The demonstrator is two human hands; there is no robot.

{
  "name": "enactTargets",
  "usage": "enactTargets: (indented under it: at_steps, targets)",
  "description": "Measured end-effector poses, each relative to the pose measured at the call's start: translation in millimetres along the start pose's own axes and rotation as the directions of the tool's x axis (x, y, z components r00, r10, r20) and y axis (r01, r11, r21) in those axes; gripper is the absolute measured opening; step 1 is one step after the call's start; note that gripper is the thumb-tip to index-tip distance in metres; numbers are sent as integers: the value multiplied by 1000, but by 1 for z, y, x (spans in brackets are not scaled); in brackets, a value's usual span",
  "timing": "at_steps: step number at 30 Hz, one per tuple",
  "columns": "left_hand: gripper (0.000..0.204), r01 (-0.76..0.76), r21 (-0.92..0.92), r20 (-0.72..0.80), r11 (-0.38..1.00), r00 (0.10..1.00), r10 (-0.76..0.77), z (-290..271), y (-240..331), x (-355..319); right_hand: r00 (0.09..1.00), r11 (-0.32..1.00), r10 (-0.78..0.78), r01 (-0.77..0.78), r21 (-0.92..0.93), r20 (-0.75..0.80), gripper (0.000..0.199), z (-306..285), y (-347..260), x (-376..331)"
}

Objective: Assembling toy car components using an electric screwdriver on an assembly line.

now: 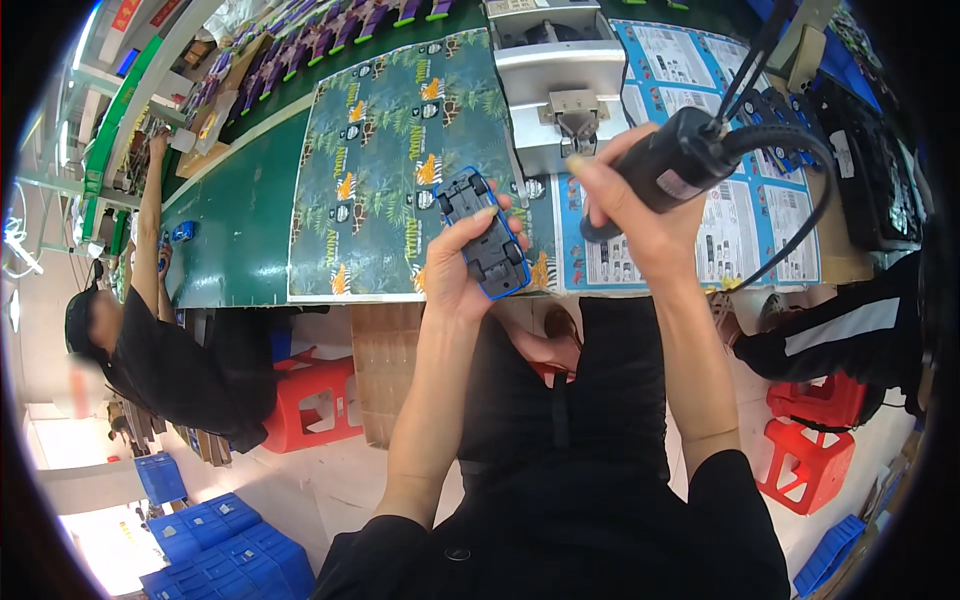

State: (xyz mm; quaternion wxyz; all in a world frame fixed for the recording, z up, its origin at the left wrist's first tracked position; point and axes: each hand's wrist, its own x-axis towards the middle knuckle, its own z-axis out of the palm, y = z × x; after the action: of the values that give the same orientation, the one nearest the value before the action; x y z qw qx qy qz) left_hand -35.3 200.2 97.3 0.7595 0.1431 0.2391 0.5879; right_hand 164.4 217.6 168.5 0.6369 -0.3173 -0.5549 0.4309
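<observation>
Now, left hand (450, 262) clamped on blue toy car (483, 232), right hand (628, 212) gripping black electric screwdriver (680, 160)

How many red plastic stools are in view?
3, perhaps more hidden. One red stool stands at left beside the seated co-worker; two stools stand at right, one nearer the table, one in front of it.

green leaf-print packaging sheet (390, 150) on table centre, blue-white printed sheets (700, 200) to its right
</observation>
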Motion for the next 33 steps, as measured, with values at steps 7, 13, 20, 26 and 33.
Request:
enactTargets:
  at_steps: [7, 13, 20, 26, 33]
  targets:
    - [46, -192, 121, 29, 974, 981, 190, 57, 20, -2, 992, 992, 123, -122, 26, -10, 24, 18, -5, -12]
    - [47, -372, 219, 290, 902, 908, 304, 106, 45, 2, 992, 993, 116, -117, 14, 44, 34, 21, -9, -11]
    - [47, -386, 213, 276, 898, 905, 324, 120, 31, 5, 995, 987, 90, -94, 132, 42, 47, 28, -6, -14]
    - [40, -423, 181, 99, 888, 906, 411, 118, 16, 15, 997, 980, 80, -80, 182, 11, 45, 25, 1, -9]
    - [99, -555, 476, 355, 683, 831, 428, 95, 17, 19, 995, 983, 100, -96, 156, -18, 39, 20, 0, -9]
